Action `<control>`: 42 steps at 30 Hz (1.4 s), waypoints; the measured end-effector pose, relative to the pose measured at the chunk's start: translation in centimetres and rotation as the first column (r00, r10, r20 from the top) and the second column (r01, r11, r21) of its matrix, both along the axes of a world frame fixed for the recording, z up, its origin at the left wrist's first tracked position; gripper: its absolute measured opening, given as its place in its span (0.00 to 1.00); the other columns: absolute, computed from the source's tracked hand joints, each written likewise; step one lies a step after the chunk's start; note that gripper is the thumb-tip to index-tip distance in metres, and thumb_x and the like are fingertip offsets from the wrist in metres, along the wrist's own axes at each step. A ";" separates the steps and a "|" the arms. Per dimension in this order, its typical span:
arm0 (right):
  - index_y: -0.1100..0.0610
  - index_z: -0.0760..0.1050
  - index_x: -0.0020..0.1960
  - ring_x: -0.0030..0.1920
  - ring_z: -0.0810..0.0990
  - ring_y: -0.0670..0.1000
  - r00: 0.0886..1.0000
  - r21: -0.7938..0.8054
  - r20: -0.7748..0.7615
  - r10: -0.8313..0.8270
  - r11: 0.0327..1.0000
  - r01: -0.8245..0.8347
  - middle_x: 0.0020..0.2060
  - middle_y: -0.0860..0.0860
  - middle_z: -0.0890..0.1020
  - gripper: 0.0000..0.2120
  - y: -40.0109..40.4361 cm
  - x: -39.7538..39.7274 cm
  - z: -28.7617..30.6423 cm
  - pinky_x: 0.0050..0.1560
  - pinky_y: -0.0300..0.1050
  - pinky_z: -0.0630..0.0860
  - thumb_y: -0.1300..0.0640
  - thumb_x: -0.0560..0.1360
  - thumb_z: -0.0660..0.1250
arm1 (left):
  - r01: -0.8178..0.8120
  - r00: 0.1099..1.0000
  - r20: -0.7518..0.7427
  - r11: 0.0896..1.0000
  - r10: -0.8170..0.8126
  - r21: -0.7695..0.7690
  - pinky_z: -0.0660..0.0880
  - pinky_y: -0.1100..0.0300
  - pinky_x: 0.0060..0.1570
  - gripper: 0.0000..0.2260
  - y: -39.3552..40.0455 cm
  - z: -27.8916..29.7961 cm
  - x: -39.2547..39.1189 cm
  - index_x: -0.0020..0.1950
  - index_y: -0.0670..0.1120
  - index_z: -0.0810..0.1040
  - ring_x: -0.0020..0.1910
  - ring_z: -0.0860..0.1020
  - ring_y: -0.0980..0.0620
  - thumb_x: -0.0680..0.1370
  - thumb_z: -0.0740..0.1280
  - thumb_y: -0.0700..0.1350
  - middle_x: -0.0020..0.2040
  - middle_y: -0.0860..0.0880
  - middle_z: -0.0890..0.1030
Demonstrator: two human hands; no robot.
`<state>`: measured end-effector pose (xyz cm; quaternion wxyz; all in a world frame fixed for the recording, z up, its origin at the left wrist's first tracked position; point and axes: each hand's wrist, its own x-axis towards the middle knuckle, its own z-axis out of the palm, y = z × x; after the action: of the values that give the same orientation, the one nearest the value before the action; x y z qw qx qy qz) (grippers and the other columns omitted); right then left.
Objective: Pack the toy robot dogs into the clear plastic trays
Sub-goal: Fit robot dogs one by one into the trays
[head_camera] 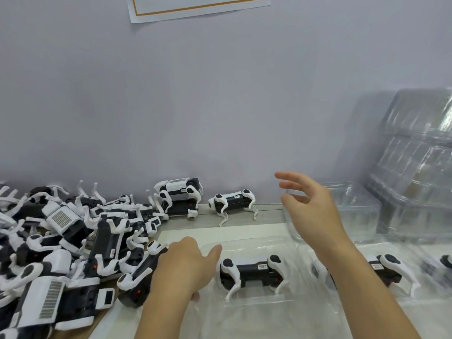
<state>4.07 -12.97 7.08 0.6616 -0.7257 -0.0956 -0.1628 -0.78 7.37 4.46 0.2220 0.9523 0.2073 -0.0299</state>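
A pile of black-and-white toy robot dogs [73,243] fills the left of the table. One dog [252,272] lies on its side in the clear plastic tray [247,311] in front of me. A second dog [389,267] lies in the tray [367,302] to its right. My left hand [186,265] rests palm down on a dog [137,280] at the pile's edge, thumb spread toward the front tray, fingers hidden. My right hand [310,206] hovers open in the air, fingers spread, in front of an empty clear tray [354,211].
A tall stack of clear trays [415,155] leans at the right. Two stacked dogs [181,196] and a standing dog [234,201] are by the wall. Another packed tray [442,263] shows at the far right edge. A sheet of paper [195,6] hangs on the wall.
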 end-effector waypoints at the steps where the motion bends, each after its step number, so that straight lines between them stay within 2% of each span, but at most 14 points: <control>1: 0.40 0.79 0.55 0.46 0.79 0.36 1.000 -0.004 -0.001 0.000 1.000 0.000 0.53 0.43 0.80 0.22 0.0 0.0 0.0 0.36 0.25 0.72 0.66 0.77 0.61 | 0.014 1.000 -0.002 0.999 -0.014 -0.036 0.83 0.54 0.42 0.26 -0.1 0.0 0.1 0.50 0.42 0.75 0.29 0.83 0.50 0.77 0.59 0.66 0.48 0.45 0.81; 5: 0.40 0.80 0.55 0.46 0.79 0.36 1.000 -0.016 0.003 -0.008 1.000 0.008 0.53 0.42 0.80 0.21 0.2 0.0 -0.1 0.35 0.23 0.70 0.66 0.77 0.61 | 0.090 0.996 0.013 0.983 -0.089 -0.158 0.83 0.54 0.42 0.24 0.0 0.2 0.4 0.43 0.43 0.72 0.28 0.83 0.50 0.77 0.62 0.65 0.43 0.45 0.83; 9: 0.41 0.79 0.55 0.45 0.78 0.34 1.000 -0.019 0.007 -0.003 1.000 0.003 0.52 0.42 0.80 0.22 0.4 0.0 -0.1 0.35 0.24 0.70 0.66 0.77 0.61 | 0.128 0.992 0.015 0.971 -0.128 -0.202 0.83 0.53 0.46 0.25 -0.3 0.2 0.4 0.44 0.40 0.73 0.30 0.84 0.49 0.77 0.63 0.64 0.44 0.42 0.85; 13: 0.41 0.80 0.55 0.44 0.78 0.35 1.000 -0.016 0.007 0.003 1.000 -0.003 0.52 0.43 0.80 0.21 0.5 0.0 -0.1 0.34 0.25 0.72 0.67 0.77 0.61 | 0.167 0.986 0.030 0.957 -0.165 -0.236 0.82 0.52 0.48 0.24 -1.0 0.3 0.4 0.41 0.43 0.73 0.33 0.85 0.48 0.77 0.63 0.64 0.45 0.41 0.86; 17: 0.41 0.79 0.55 0.45 0.78 0.34 1.000 -0.019 0.013 0.000 1.000 0.000 0.52 0.42 0.80 0.21 0.5 0.0 -0.1 0.34 0.25 0.72 0.66 0.77 0.61 | 0.183 0.983 0.055 0.957 -0.175 -0.226 0.82 0.56 0.47 0.25 -2.2 0.0 0.5 0.44 0.41 0.75 0.35 0.85 0.48 0.77 0.63 0.64 0.43 0.45 0.86; 21: 0.41 0.80 0.55 0.45 0.78 0.34 1.000 -0.025 0.017 -0.009 1.000 0.009 0.52 0.42 0.80 0.21 0.5 0.0 -0.1 0.35 0.24 0.71 0.66 0.77 0.62 | 0.199 0.980 0.077 0.942 -0.185 -0.270 0.81 0.57 0.45 0.23 -3.4 -0.1 0.5 0.47 0.41 0.74 0.29 0.82 0.51 0.77 0.63 0.63 0.44 0.46 0.85; 26: 0.41 0.80 0.55 0.46 0.79 0.35 1.000 -0.027 0.013 -0.010 1.000 0.010 0.52 0.42 0.81 0.21 0.4 0.1 -0.1 0.35 0.25 0.71 0.66 0.77 0.62 | 0.242 0.970 0.119 0.903 -0.213 -0.356 0.81 0.54 0.50 0.25 -5.3 -0.4 0.3 0.46 0.41 0.76 0.33 0.84 0.51 0.77 0.62 0.64 0.42 0.46 0.85; 29: 0.41 0.80 0.55 0.46 0.79 0.34 1.000 -0.024 0.013 -0.010 1.000 0.010 0.52 0.42 0.81 0.21 0.3 0.2 -0.2 0.35 0.24 0.71 0.66 0.77 0.62 | 0.272 0.962 0.141 0.842 -0.233 -0.467 0.81 0.58 0.44 0.22 -7.0 -0.8 0.2 0.45 0.44 0.76 0.29 0.81 0.55 0.76 0.63 0.64 0.40 0.49 0.84; 31: 0.40 0.80 0.55 0.46 0.78 0.34 1.000 -0.026 0.013 -0.015 1.000 0.015 0.52 0.41 0.81 0.21 0.3 0.2 -0.2 0.36 0.24 0.71 0.66 0.77 0.62 | 0.267 0.964 0.162 0.764 -0.212 -0.587 0.80 0.62 0.40 0.19 -8.0 -1.0 0.1 0.44 0.47 0.76 0.30 0.81 0.57 0.75 0.65 0.63 0.39 0.52 0.82; 32: 0.40 0.80 0.55 0.46 0.78 0.34 1.000 -0.026 0.013 -0.019 0.999 0.020 0.52 0.41 0.81 0.21 0.2 0.2 -0.2 0.36 0.24 0.71 0.66 0.76 0.62 | 0.257 0.966 0.172 0.721 -0.191 -0.643 0.81 0.62 0.42 0.18 -8.5 -1.1 0.1 0.45 0.48 0.75 0.33 0.82 0.57 0.73 0.65 0.64 0.40 0.53 0.82; 34: 0.40 0.80 0.54 0.45 0.78 0.35 1.000 -0.022 0.014 -0.026 0.999 0.026 0.52 0.42 0.81 0.21 0.1 0.3 -0.3 0.36 0.25 0.72 0.66 0.76 0.62 | 0.235 0.972 0.171 0.646 -0.161 -0.726 0.81 0.55 0.52 0.24 -9.5 -1.3 0.0 0.54 0.49 0.74 0.42 0.84 0.56 0.68 0.65 0.66 0.45 0.53 0.83; 36: 0.41 0.80 0.55 0.44 0.79 0.37 0.999 -0.015 0.014 -0.034 0.999 0.035 0.52 0.43 0.81 0.22 0.0 0.3 -0.3 0.34 0.26 0.72 0.67 0.76 0.62 | 0.226 0.974 0.167 0.596 -0.152 -0.771 0.79 0.51 0.58 0.28 -10.2 -1.4 -0.1 0.58 0.49 0.75 0.47 0.84 0.55 0.66 0.65 0.65 0.50 0.52 0.83; 39: 0.42 0.80 0.55 0.43 0.78 0.37 0.999 -0.008 0.010 -0.048 0.999 0.048 0.52 0.44 0.81 0.21 -0.2 0.5 -0.3 0.34 0.26 0.72 0.67 0.76 0.61 | 0.253 0.966 0.177 0.530 -0.191 -0.809 0.78 0.51 0.62 0.20 -10.8 -1.9 -0.1 0.55 0.48 0.79 0.53 0.83 0.50 0.70 0.64 0.58 0.52 0.47 0.85; 42: 0.43 0.80 0.55 0.42 0.78 0.35 0.998 -0.008 -0.002 -0.055 0.998 0.055 0.51 0.43 0.81 0.21 -0.3 0.6 -0.5 0.33 0.26 0.72 0.67 0.76 0.61 | 0.276 0.951 0.177 0.435 -0.255 -0.857 0.79 0.61 0.56 0.13 -11.3 -2.2 -0.1 0.58 0.42 0.80 0.52 0.81 0.50 0.79 0.62 0.47 0.59 0.41 0.82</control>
<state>4.64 -13.23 6.61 0.6541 -0.7309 -0.0755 -0.1796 -0.86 -3.88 2.26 0.6691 0.7267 0.0088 -0.1554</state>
